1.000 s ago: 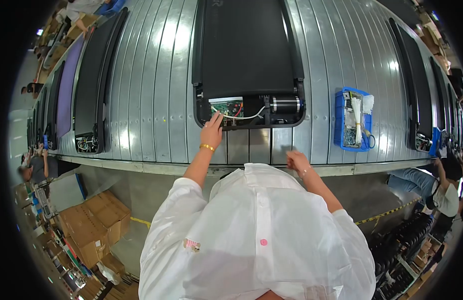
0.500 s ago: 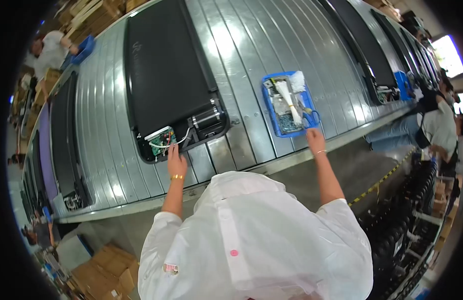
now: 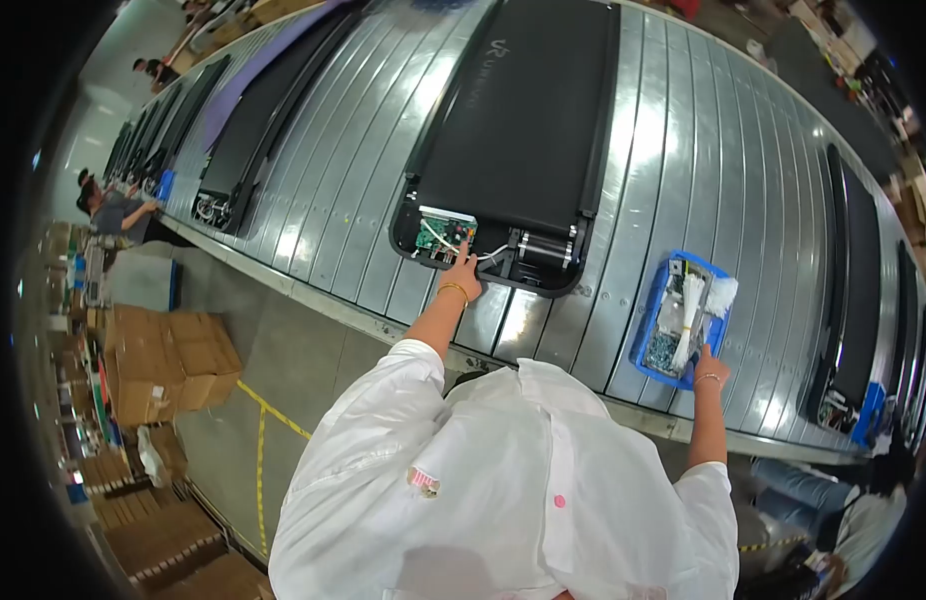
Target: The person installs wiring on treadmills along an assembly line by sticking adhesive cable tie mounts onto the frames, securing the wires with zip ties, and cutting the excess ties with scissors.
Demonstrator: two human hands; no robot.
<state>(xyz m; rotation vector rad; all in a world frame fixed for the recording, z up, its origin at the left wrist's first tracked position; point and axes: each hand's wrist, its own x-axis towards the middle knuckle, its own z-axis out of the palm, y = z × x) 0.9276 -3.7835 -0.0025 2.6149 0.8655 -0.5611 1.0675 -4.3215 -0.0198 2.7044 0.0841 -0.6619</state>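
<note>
My left hand point(image 3: 462, 279) reaches over the near edge of a black walking-pad treadmill point(image 3: 528, 110), its index finger stretched out to the green circuit board point(image 3: 438, 235). White wires point(image 3: 491, 254) run from the board toward a silver-and-black cylindrical motor point(image 3: 545, 250). My right hand point(image 3: 711, 369) is at the near right corner of a blue tray point(image 3: 640, 350), fingers partly curled; what they hold, if anything, is hidden. The tray contains a bundle of white cable ties point(image 3: 689, 308), small screws point(image 3: 663, 349) and a clear bag of white pieces point(image 3: 721, 295).
The slatted metal conveyor point(image 3: 358, 225) carries more treadmills, one to the left point(image 3: 268, 110) under a purple strip point(image 3: 245, 78) and another to the right point(image 3: 851, 290). A co-worker point(image 3: 873, 520) is at the right. Cardboard boxes point(image 3: 168, 365) stand on the floor at left.
My view has turned, so the treadmill and tray appear farther right. My left index finger remains at the circuit board. My right hand now covers the corner where blue scissor handles showed.
</note>
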